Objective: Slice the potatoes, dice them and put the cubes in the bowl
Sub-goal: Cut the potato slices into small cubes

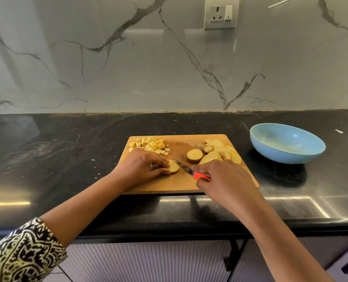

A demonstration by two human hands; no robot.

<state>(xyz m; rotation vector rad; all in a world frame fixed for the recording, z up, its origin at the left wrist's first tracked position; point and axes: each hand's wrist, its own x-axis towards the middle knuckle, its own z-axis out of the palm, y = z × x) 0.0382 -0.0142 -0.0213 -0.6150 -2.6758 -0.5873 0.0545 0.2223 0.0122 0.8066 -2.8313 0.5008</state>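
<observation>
A wooden cutting board lies on the black counter. My left hand holds a round potato slice down near the board's middle. My right hand grips a knife by its red handle, and the blade points up-left, its tip beside that slice. A pile of potato cubes sits at the board's far left corner. One thick slice lies alone near the centre, with a heap of several slices at the far right. The light blue bowl stands right of the board with nothing in it.
The black stone counter stretches left of the board, with small white crumbs on it. A marble wall with a socket rises behind. The counter's front edge runs just under my forearms.
</observation>
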